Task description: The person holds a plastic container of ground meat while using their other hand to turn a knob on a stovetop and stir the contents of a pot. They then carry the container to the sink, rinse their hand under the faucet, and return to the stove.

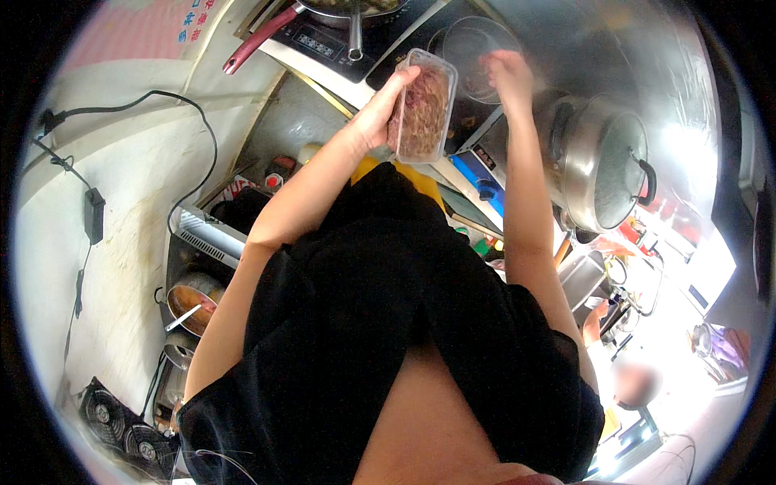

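My left hand [383,109] holds a clear rectangular plastic container [451,115] filled with brownish-red minced meat [426,112], the thumb over its rim. To its right, above a dark cooktop, my right hand [509,76] has its fingers curled at a round, clear, lid-like or bowl-like thing [470,51]; whether they grip it is hard to tell through the blur. A frying pan [357,7] holding food stands at the top on a black induction cooker [315,42], with a dark red handle [264,39] reaching left.
A large steel pot [579,163] with a glass lid [618,163] stands close by my right forearm. At lower left is a pan of orange-brown food [191,306] with a spoon. A black cable [209,124] hangs along the left wall. Another person [633,379] is at lower right.
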The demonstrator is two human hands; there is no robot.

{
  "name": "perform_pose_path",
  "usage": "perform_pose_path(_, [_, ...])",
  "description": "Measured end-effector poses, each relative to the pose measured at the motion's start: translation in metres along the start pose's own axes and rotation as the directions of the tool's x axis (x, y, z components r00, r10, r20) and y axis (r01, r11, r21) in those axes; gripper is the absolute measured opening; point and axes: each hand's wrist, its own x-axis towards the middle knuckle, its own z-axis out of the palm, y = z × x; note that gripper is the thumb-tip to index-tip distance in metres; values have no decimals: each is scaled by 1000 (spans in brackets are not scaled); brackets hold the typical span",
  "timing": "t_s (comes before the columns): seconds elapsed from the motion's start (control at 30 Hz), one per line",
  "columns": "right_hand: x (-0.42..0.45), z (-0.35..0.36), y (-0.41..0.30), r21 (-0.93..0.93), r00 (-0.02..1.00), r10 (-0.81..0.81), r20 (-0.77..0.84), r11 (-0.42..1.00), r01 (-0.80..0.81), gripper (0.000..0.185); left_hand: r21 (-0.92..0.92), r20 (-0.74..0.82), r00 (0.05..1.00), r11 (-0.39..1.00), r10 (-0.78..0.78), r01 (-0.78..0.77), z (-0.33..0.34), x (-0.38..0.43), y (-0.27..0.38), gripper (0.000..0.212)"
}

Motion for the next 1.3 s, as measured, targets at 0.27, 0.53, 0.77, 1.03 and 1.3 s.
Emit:
perform_pose_path(0.27, [30, 4, 15, -688, 941, -181, -285, 722, -69, 25, -13, -29, 1000, 1000, 11, -11, 1, -4, 4, 69])
perform_pose_path(0.53, [-92, 45, -92, -245, 931, -121, 345, 946, 213, 28, 4, -50, 999, 1000, 8, -8, -1, 3, -1, 61])
perform_pose_path(0.77, [-93, 61, -91, -536, 926, -301, 229, 755, 378, 25, 84, -130, 990, 996, 44, -34, 32, -10, 0, 55])
perform_pose_path(1.03, [-88, 40, -88, -499, 941, -295, 164, 798, 337, 15, 39, -67, 996, 998, 56, -53, 22, -6, -3, 59])
perform_pose_path(1.3, [-97, 48, -96, -451, 807, -490, 328, 669, 590, 27, 38, 0, 997, 996, 75, -75, 19, -5, 0, 56])
